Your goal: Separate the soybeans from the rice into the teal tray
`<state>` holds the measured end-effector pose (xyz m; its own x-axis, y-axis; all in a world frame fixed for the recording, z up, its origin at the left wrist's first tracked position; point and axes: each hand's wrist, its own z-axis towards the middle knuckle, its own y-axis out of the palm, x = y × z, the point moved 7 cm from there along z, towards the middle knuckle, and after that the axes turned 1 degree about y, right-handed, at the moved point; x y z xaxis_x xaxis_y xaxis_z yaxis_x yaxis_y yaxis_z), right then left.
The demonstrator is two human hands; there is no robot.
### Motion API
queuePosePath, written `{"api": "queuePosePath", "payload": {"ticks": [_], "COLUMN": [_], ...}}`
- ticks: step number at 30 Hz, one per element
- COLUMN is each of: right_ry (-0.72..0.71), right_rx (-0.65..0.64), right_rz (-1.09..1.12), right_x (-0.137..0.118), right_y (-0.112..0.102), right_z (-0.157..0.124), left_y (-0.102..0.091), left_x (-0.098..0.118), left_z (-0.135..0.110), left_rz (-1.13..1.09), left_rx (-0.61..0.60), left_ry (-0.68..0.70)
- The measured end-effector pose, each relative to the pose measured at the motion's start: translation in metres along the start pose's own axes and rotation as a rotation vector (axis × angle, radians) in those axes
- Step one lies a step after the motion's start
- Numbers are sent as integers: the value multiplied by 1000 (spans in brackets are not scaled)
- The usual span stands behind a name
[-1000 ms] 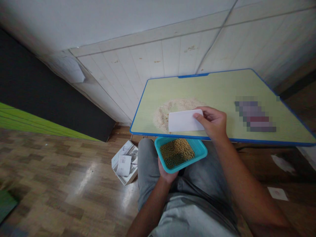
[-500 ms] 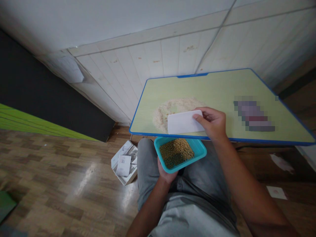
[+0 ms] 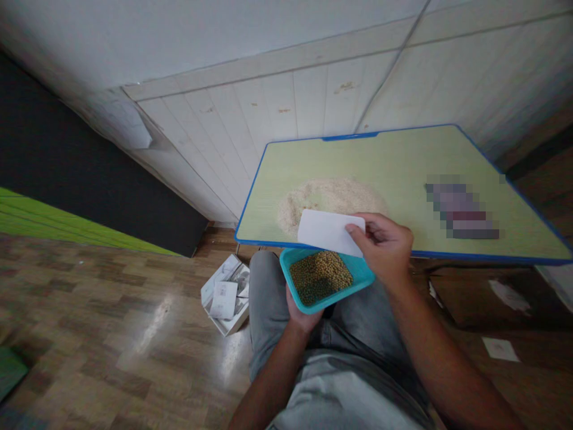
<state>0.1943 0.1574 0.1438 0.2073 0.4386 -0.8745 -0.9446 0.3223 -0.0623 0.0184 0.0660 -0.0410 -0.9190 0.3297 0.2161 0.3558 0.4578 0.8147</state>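
The fingers (image 3: 373, 226) of the right hand (image 3: 388, 254) are closed on a white card (image 3: 326, 232), pinching its right end between thumb and bent fingers, with the card tilted and its lower edge over the rim of a teal plastic tray (image 3: 360, 276). Whether the card touches the rim is hard to tell from this angle. The card looks thin, light and fairly stiff, so its short end, where it is held now, seems a sensible place to grip. The left hand (image 3: 301, 313) is closed around the tray from beneath, supporting it just above the person's grey jeans (image 3: 264, 298). The tray holds a shallow layer of yellow and dark green beans (image 3: 320, 278), probably loose and quick to roll, so it would need to be kept level. Just beyond the tray, a pale mound of fine grain (image 3: 331, 198) lies on a green surface (image 3: 358, 161) with a blue edge, and it looks soft and easily spread. A pixelated patch (image 3: 461, 209) hides an object farther right, while an open white box (image 3: 226, 295) sits on the wooden floor (image 3: 89, 310).
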Motion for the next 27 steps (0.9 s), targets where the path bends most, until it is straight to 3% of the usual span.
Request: {"api": "queuePosePath", "payload": {"ticks": [4, 9, 16, 23, 27], "right_ry": [-3, 6, 0, -51, -48], "right_rx": [12, 84, 228, 338, 282], "right_rz": [-36, -75, -81, -38, -30], "right_x": [6, 13, 27, 22, 23], "right_y": [-2, -20, -46, -51, -38], "right_z": [-5, -1, 14, 30, 53], "left_y": [4, 5, -21, -29, -27], "left_x": [1, 1, -2, -3, -2], "left_z": [-1, -2, 6, 11, 12], "left_rz": [41, -17, -139, -137, -116], "left_rx": [-45, -45, 31, -6, -51], "left_ry": [18, 4, -16, -10, -11]}}
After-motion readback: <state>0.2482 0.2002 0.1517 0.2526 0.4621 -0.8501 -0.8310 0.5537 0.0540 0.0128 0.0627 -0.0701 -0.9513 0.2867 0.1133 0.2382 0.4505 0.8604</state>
